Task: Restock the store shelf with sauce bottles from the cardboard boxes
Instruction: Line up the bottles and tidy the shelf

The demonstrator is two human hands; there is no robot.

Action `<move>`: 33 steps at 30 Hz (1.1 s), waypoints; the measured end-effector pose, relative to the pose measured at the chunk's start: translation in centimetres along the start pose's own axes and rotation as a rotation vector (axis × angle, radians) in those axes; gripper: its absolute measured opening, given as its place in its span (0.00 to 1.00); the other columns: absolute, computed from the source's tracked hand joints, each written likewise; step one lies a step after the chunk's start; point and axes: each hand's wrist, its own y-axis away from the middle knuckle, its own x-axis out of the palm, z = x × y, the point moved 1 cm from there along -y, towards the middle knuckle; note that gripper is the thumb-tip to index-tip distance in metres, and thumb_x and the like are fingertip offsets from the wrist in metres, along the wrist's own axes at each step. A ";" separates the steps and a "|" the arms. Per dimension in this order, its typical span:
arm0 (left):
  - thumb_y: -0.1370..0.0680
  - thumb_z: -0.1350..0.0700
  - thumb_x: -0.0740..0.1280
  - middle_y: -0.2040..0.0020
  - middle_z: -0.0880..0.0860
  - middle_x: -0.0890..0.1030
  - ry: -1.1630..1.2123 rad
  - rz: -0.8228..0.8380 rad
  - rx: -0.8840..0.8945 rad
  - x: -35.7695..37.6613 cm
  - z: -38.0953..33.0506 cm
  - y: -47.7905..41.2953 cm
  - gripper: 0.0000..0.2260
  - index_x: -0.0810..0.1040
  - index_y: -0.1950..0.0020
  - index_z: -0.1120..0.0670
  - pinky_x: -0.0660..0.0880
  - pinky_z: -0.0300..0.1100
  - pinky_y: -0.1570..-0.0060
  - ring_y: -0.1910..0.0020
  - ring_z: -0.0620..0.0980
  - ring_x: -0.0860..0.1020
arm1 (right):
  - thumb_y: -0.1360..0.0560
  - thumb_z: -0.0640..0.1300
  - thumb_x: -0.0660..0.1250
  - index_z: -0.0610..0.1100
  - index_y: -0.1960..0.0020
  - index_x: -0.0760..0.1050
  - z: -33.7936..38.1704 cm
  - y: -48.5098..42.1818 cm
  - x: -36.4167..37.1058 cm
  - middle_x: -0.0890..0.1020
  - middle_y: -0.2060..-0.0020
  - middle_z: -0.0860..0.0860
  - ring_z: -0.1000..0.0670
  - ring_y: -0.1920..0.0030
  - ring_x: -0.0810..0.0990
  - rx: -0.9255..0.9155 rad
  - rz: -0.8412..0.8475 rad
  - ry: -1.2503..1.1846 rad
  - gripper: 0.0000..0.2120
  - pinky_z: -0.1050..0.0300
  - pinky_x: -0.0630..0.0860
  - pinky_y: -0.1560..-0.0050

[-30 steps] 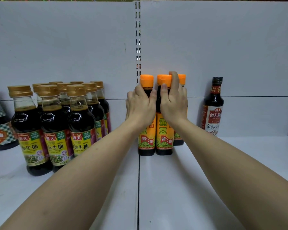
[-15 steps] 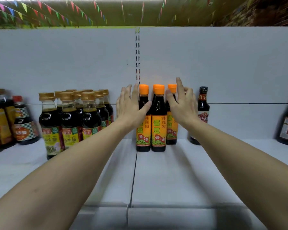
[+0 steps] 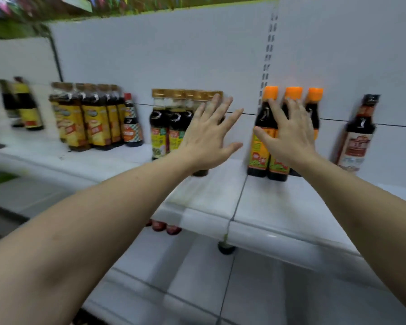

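Three dark sauce bottles with orange caps stand together on the white shelf, against its back panel. My right hand hovers in front of them with fingers spread, holding nothing. My left hand is also open, fingers apart, in front of a cluster of gold-capped soy sauce bottles to the left. No cardboard box is in view.
A single black-capped bottle stands at the right. Further left are yellow-labelled bottles, a small red-capped bottle and more blurred bottles. A lower shelf lies below, with red caps showing under the upper shelf's edge.
Both hands let go of the orange-capped bottles, opened and drew back. The view pulled away and swung left, showing more of the shelf and the lower shelf.
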 end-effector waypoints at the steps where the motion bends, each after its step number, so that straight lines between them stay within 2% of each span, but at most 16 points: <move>1: 0.22 0.33 0.53 0.15 0.55 0.52 -0.001 -0.008 -0.039 -0.9 1.4 1.1 0.37 0.57 0.16 0.48 0.47 0.60 0.19 0.16 0.59 0.47 | 0.20 0.64 0.64 0.55 0.17 0.55 1.8 -0.1 0.3 0.53 0.17 0.45 0.43 0.17 0.46 -0.039 0.011 -0.004 0.37 0.43 0.45 0.18; 5: 0.19 0.34 0.57 0.15 0.53 0.48 -0.005 0.002 -0.217 -4.4 8.3 6.8 0.36 0.52 0.15 0.46 0.45 0.59 0.19 0.16 0.57 0.43 | 0.21 0.64 0.63 0.53 0.17 0.56 10.9 -0.1 2.0 0.54 0.17 0.45 0.43 0.17 0.46 -0.184 0.037 -0.007 0.37 0.42 0.45 0.18; 10: 0.18 0.34 0.59 0.14 0.51 0.46 -0.078 0.036 -0.411 -9.9 19.3 18.4 0.36 0.51 0.15 0.45 0.43 0.58 0.19 0.16 0.55 0.42 | 0.21 0.66 0.62 0.56 0.17 0.54 25.8 1.6 6.1 0.53 0.17 0.46 0.43 0.17 0.45 -0.319 0.106 -0.078 0.37 0.42 0.44 0.19; 15: 0.18 0.33 0.56 0.15 0.51 0.44 -0.214 0.161 -0.622 -16.3 30.6 32.1 0.36 0.48 0.15 0.45 0.44 0.60 0.19 0.16 0.56 0.41 | 0.22 0.68 0.61 0.55 0.17 0.54 42.8 5.7 11.5 0.52 0.17 0.46 0.43 0.17 0.44 -0.501 0.197 -0.172 0.39 0.40 0.44 0.19; 21: 0.18 0.31 0.55 0.15 0.50 0.43 -0.295 0.284 -0.848 -21.9 39.1 45.7 0.37 0.46 0.15 0.45 0.44 0.58 0.19 0.16 0.55 0.40 | 0.21 0.71 0.56 0.56 0.16 0.48 60.0 11.9 16.9 0.47 0.16 0.48 0.43 0.17 0.41 -0.687 0.352 -0.221 0.39 0.39 0.42 0.19; 27: 0.18 0.32 0.56 0.15 0.50 0.45 -0.314 0.319 -1.007 -23.1 45.2 56.3 0.36 0.47 0.15 0.44 0.44 0.56 0.20 0.16 0.54 0.41 | 0.21 0.70 0.57 0.56 0.16 0.46 71.6 16.7 23.0 0.46 0.16 0.47 0.43 0.17 0.41 -0.826 0.498 -0.273 0.40 0.39 0.43 0.19; 33: 0.19 0.31 0.55 0.15 0.50 0.44 -0.342 0.400 -1.162 -20.2 51.9 63.0 0.37 0.46 0.15 0.44 0.45 0.58 0.19 0.16 0.54 0.40 | 0.23 0.71 0.61 0.56 0.16 0.47 79.4 20.1 32.3 0.47 0.16 0.47 0.44 0.17 0.43 -0.858 0.625 -0.349 0.43 0.40 0.49 0.19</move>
